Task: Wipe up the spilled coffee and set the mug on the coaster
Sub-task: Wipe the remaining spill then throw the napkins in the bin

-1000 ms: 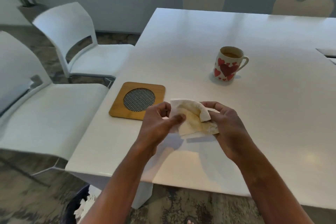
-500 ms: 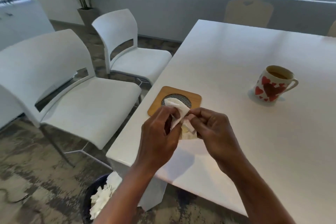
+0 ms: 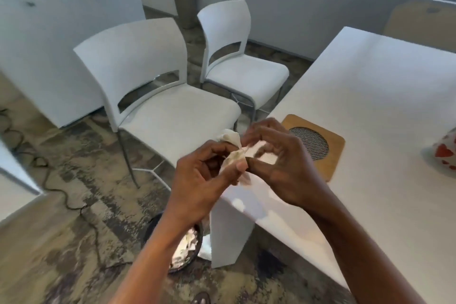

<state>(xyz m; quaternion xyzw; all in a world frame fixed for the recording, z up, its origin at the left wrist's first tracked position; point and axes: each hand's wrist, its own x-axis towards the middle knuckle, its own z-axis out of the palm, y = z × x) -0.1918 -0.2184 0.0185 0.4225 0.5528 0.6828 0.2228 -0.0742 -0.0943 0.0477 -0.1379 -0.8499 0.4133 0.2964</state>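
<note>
Both forearms reach forward, left hand (image 3: 202, 175) and right hand (image 3: 281, 163) meeting fingertip to fingertip, fingers curled closed.

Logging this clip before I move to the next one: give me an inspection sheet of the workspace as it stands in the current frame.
Surface: white table, no spill visible on the part in view.
Job's things: stained paper towel crumpled between both hands; wooden coaster near the table corner, bare; heart-print mug cut by the right frame edge, on the table, not on the coaster.
Clutter: dark bin on the floor holding white wads.
Grippers: left hand and right hand both pinch the towel.
Cables: dark cord trails across the floor.
Surroundings: two white chairs, cabinet, potted plant.
</note>
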